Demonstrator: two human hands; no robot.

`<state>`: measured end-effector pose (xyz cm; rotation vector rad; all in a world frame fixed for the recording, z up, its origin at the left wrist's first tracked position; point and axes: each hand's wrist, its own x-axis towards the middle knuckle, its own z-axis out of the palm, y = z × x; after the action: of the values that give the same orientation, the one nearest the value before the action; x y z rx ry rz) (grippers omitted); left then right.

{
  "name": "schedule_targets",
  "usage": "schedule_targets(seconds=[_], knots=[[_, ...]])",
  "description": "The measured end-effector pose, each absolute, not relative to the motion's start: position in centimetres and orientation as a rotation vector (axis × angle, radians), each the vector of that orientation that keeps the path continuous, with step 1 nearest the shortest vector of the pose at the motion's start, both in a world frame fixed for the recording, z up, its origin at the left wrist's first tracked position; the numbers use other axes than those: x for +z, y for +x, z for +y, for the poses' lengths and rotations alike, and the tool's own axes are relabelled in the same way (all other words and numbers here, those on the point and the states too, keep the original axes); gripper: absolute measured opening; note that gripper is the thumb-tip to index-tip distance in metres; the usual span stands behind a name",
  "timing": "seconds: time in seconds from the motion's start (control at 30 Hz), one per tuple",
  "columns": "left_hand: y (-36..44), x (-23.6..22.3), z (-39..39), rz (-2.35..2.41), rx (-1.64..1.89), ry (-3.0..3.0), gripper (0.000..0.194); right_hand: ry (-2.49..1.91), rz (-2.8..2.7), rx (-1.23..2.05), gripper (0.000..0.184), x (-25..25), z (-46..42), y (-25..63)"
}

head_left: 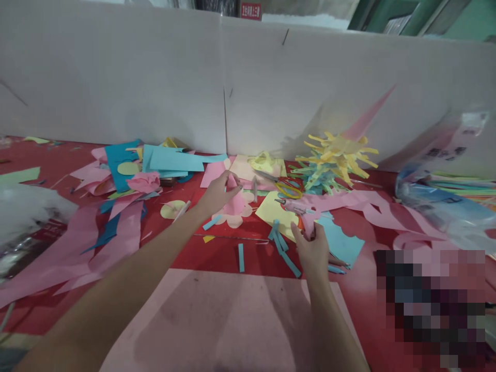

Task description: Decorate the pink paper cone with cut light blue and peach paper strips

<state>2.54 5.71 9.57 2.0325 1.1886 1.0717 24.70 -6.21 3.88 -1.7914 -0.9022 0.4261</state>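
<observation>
My right hand (314,252) is closed around the handle of a pink glue gun (297,206), whose nozzle points left over a pale yellow paper sheet (276,216). My left hand (220,196) pinches the top of a pink paper piece (234,202) that rises like a cone from the middle of a paper flower (234,221) with pale, rounded petals. Part of the flower is hidden behind the left fingers. Short blue paper strips (241,257) lie in front of it and near my right hand. Scissors with yellow handles (289,190) rest behind the glue gun.
A tall paper decoration with fringed yellow and green layers (336,155) and a pink point stands at the back right. Blue and pink paper scraps (170,159) are heaped at the back left. Plastic bags (437,191) lie at the right. A white board (155,77) closes off the back.
</observation>
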Motion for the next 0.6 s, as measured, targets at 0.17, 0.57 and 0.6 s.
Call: schedule_targets(seconds=[0.17,0.57,0.6], knots=[[2.3,9.2,6.9,0.94,1.044,2.006,0.016,-1.798,-0.948,0.424,0.04,4.2,-6.3,24.4],[0.2,7.8,-0.9,1.223,1.353,2.355,0.015,-1.804,-0.895,0.439,0.043,3.9,-6.2,25.0],[0.4,7.1,-2.3,1.084,1.138,2.557,0.018,-1.806,-0.892,0.432,0.044,3.9,-6.2,25.1]])
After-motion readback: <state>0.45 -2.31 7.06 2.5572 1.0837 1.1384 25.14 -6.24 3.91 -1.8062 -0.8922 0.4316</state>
